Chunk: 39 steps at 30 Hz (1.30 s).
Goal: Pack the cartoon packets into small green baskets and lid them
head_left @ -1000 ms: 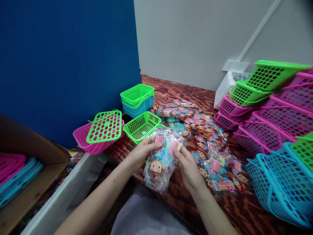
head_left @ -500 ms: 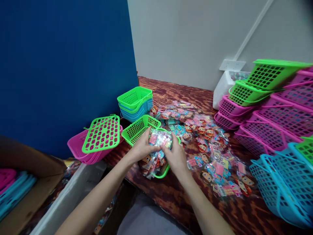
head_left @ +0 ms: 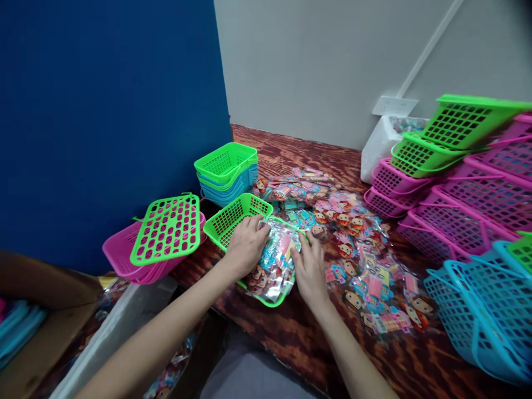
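A bundle of clear cartoon sticker packets (head_left: 275, 263) lies in a small green basket (head_left: 266, 302) near the table's front edge. My left hand (head_left: 246, 246) rests on the bundle's left side with its fingers bent over the packets. My right hand (head_left: 310, 270) presses against the bundle's right side, fingers close together. A second green basket (head_left: 233, 216) stands just behind, touching the first one. A spread of loose packets (head_left: 353, 244) lies to the right of my hands.
A stack of blue baskets topped by a green one (head_left: 226, 172) stands at the back. A green lid leans on pink baskets (head_left: 166, 233) at left. Piles of pink, green and blue baskets (head_left: 469, 210) fill the right. A cardboard box (head_left: 37, 327) sits lower left.
My hands carried the bundle of packets forward and down, from held above the table into the green basket. Both hands now press it in place.
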Each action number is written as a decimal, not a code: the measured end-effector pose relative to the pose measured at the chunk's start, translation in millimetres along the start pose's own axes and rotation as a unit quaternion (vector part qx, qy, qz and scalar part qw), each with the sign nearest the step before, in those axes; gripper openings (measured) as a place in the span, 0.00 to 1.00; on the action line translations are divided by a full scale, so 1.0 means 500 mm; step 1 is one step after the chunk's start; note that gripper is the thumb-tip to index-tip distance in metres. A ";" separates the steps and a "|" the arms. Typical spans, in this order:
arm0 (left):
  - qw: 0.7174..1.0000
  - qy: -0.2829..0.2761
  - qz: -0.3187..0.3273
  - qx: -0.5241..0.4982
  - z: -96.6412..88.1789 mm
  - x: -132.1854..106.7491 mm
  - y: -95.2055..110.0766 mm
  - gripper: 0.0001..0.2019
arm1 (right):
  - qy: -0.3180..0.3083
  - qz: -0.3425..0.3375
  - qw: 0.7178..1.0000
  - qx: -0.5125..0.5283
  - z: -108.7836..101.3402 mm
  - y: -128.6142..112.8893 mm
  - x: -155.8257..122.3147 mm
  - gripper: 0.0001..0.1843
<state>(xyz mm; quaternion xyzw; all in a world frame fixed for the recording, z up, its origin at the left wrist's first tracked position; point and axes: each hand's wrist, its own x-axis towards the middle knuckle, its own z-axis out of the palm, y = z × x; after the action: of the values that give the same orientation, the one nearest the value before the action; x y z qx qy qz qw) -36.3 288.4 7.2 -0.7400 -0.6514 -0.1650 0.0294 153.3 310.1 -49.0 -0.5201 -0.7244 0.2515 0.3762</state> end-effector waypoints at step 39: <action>0.999 -0.026 0.012 0.019 0.076 -0.067 0.117 0.27 | -0.097 -0.096 0.975 -0.174 -0.059 0.025 -0.034 0.35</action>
<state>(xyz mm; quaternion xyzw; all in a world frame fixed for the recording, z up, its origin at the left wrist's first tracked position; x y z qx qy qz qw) 25.1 257.4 -28.4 -0.7509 -0.6463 -0.1325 0.0284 186.9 297.5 -45.9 -0.4792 -0.8363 0.1337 0.2306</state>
